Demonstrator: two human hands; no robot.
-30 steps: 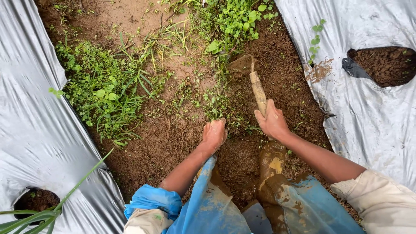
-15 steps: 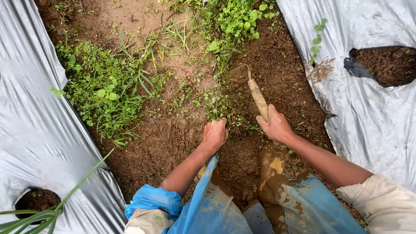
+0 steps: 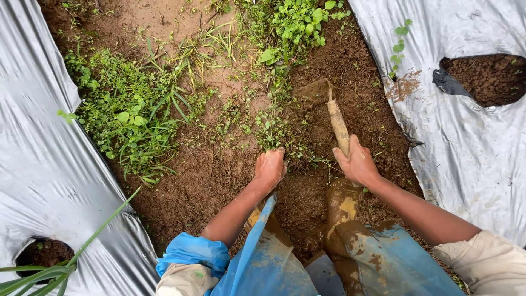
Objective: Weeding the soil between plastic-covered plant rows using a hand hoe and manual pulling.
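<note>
My right hand grips the muddy wooden handle of a small hand hoe. Its flat blade lies on the dark soil ahead. My left hand is closed around a small clump of weeds at ground level, a little left of the hoe. Both hands are caked with soil. My mud-covered boots and blue leggings show at the bottom.
A soil furrow runs between two sheets of silver plastic mulch. Planting holes open in each sheet. Thick green weeds grow at left and at top centre. A long grass blade crosses the lower left.
The hoe blade has shifted slightly across the soil and back, staying near the weeds. My left hand stays on the weed clump.
</note>
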